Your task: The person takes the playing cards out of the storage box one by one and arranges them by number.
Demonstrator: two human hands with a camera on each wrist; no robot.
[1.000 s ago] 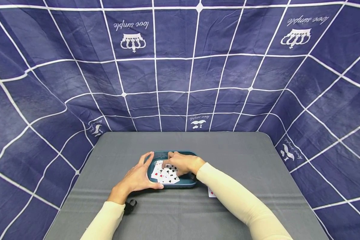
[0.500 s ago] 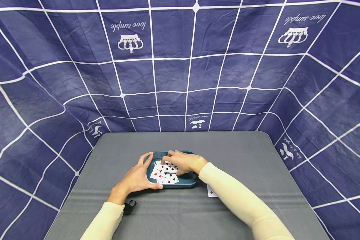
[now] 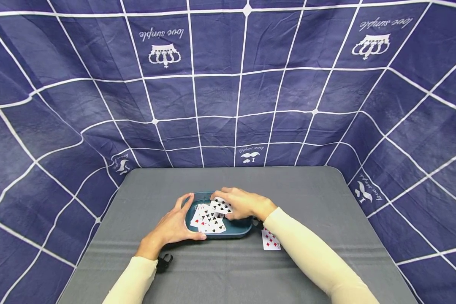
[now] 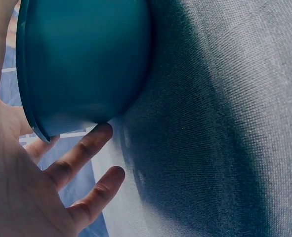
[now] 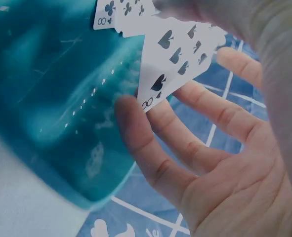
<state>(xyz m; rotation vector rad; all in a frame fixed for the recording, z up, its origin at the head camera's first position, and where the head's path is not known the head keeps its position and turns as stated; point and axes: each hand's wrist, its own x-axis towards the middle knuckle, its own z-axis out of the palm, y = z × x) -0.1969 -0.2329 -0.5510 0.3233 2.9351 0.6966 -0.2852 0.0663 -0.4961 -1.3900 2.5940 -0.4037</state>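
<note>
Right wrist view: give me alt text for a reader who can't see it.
The right hand's grip holds an eight of spades at a teal tray. An eight of clubs shows at the top edge, and blue cloth with white lines lies behind.

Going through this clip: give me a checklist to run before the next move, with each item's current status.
1. Tray steadied: ok. The left hand spans one end of the tray.
2. Card gripped: ok. The right hand holds an eight of spades.
3. Just one card held: cannot tell. Nothing shows what may lie directly behind it.
4. Held card outside the tray: not ok. The head view shows it over the tray, by the pile.
5. Diamonds card on the table fully visible: not ok. The right arm hides part of it.
</note>
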